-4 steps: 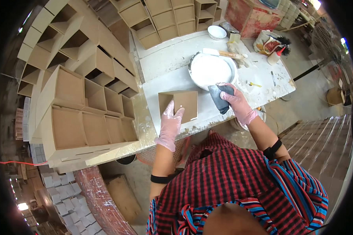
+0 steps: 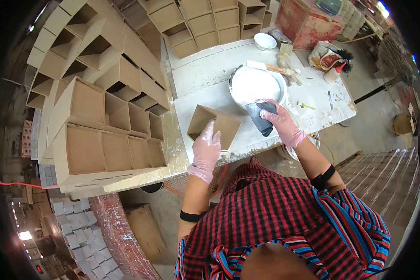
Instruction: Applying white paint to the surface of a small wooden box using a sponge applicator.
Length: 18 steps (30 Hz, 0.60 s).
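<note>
A small open box of brown board (image 2: 227, 127) is at the table's front edge, turned so its opening faces left. My left hand (image 2: 205, 151), in a thin pinkish glove, grips the box by its near wall, the fingers at the rim of the opening. Folded in my gloved right hand (image 2: 284, 123) is a dark grey-blue cloth (image 2: 258, 119), held beside the near rim of a round basin (image 2: 231, 88). White liquid fills the basin. A brush (image 2: 270, 68) with a wooden handle lies across its far rim.
Stacked brown board boxes (image 2: 86, 154) crowd the left side of the white table (image 2: 196, 74), and more stand at the back. A white bowl (image 2: 265, 42), a glue bottle (image 2: 332, 74) with a red tip and a yellow tool (image 2: 308, 107) are to the right.
My left hand has turned the box, so its opening shows more on the left. The cloth in my right hand has barely moved. The whole view has shifted slightly.
</note>
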{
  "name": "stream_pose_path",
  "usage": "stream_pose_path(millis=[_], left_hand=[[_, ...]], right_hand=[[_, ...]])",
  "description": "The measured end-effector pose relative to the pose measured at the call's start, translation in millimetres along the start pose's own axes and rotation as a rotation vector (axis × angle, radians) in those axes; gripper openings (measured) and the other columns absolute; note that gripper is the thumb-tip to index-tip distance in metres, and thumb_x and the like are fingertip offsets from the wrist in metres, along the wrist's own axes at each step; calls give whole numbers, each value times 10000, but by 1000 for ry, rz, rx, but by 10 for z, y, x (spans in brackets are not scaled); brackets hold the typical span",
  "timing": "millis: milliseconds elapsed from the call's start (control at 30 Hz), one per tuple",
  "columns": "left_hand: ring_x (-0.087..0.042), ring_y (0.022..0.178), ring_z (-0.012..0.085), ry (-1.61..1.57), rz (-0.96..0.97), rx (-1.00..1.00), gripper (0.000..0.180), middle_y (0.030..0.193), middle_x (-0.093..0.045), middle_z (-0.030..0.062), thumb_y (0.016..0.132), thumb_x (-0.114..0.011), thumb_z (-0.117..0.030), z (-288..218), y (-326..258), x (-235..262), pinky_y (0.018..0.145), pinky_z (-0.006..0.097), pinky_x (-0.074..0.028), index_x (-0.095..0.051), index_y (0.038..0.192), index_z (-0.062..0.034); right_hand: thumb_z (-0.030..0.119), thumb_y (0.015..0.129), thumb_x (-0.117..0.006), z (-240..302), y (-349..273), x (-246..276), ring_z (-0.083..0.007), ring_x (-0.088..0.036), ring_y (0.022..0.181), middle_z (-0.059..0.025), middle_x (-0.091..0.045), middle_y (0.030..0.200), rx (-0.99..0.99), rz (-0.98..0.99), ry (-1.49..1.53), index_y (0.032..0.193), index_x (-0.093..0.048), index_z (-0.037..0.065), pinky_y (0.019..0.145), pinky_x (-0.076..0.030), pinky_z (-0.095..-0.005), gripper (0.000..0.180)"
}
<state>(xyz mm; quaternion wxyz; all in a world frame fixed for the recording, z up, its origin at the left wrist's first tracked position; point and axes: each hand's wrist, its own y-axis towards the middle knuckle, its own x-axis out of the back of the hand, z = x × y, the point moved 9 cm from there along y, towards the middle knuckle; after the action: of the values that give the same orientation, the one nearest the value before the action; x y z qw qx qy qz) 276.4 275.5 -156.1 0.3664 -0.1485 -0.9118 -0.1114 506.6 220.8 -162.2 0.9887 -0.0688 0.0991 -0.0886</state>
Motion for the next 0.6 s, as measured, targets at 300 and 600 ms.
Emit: stream_pose_path(millis=[300, 600], left_hand=[[-520, 1174, 327, 686, 247, -22, 658, 1263, -565, 171, 802, -667, -376, 216, -116, -524, 984, 455, -402, -469, 1367, -104], [-200, 1404, 407, 592, 93, 200, 1229, 1509, -244, 212, 610, -790, -565, 555, -101, -116, 1146, 463, -218, -166, 1477, 44]], right_hand=[[234, 835, -656, 166, 858, -933, -328, -591, 1031, -174, -607, 1094, 411, 355, -1005, 1159, -593, 87, 896, -477, -379, 360], [228, 843, -620, -178, 999, -1480, -325, -607, 951, -157, -602, 1037, 566, 485, -1122, 1011, -613, 90, 812, -498, -439, 218]])
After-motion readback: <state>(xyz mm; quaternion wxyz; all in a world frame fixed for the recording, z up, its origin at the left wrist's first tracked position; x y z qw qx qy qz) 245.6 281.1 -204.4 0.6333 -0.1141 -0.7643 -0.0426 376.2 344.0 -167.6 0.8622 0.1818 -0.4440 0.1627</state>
